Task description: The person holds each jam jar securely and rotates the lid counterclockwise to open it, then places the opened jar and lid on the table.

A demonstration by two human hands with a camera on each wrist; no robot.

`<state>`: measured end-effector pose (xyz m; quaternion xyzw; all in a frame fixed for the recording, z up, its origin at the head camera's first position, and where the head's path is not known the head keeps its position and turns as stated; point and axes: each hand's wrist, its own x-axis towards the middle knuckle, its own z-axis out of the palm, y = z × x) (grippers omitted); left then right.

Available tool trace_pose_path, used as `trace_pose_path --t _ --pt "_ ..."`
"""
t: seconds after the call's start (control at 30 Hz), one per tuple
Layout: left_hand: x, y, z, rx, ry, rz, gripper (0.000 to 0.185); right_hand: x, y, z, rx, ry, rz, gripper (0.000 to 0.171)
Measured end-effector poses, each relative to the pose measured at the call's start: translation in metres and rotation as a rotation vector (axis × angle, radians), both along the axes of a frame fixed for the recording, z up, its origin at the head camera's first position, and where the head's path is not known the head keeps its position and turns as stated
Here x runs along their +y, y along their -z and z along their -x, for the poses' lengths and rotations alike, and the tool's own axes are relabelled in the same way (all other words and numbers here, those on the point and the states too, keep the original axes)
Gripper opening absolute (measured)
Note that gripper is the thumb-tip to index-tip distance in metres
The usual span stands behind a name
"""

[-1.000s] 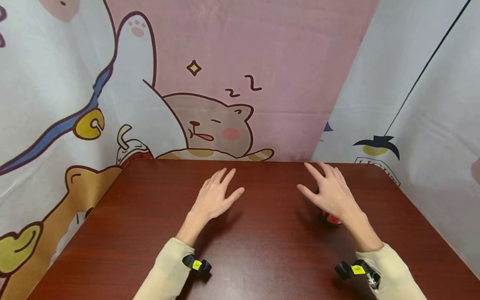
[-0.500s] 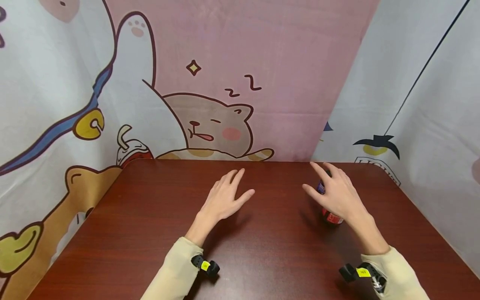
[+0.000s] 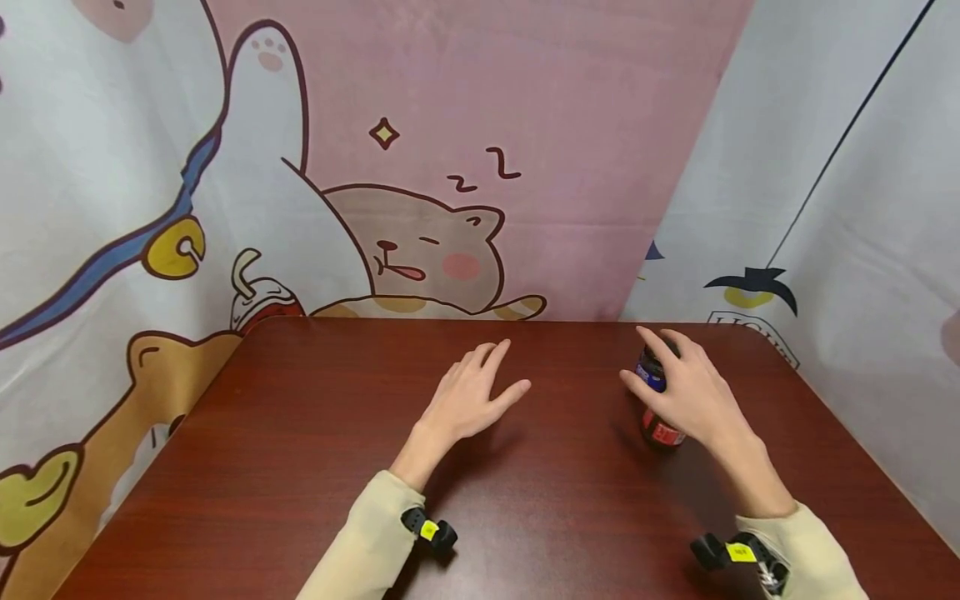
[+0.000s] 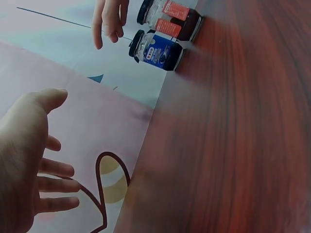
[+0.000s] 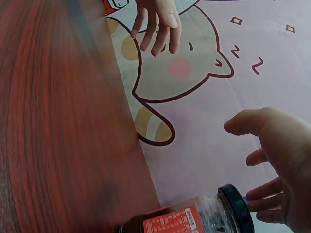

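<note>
A dark reddish wood-grain bench (image 3: 300,467) is seen, with rounded far corners. It is enclosed behind and at both sides by printed fabric backdrops: a pink panel (image 3: 525,100) on which a sleeping cartoon cat (image 3: 427,250) is drawn, and a white panel (image 3: 840,208) crossed by a dark line.

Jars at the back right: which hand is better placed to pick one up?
Right, most likely. The right hand hovers open directly over the two jars, the blue-label jar and red-label jar. The left hand is open near the table's middle, farther away.
</note>
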<state>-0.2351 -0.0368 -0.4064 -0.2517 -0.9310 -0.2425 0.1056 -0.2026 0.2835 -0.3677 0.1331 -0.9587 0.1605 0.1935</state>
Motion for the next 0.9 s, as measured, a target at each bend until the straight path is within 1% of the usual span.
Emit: trace_pose_path --t 0.13,0.37,0.53,0.67,0.9 --pt "0.007 -0.001 -0.002 -0.022 0.012 -0.007 0.078 0.004 -0.001 -0.003 0.001 0.006 0.012 0.072" --pt "0.017 -0.001 -0.003 -0.019 0.032 -0.004 0.077 0.011 0.001 -0.007 0.008 0.012 0.018 0.070" --pt "0.024 -0.001 -0.003 -0.032 0.039 -0.007 0.077 0.016 0.001 -0.010 -0.003 0.022 0.023 0.071" --pt "0.029 0.000 -0.003 -0.044 0.047 -0.009 0.076 0.020 0.000 -0.011 -0.011 0.028 0.024 0.073" --pt "0.041 0.004 -0.004 -0.058 0.071 -0.016 0.077 0.024 0.002 -0.012 -0.034 0.055 0.026 0.068"
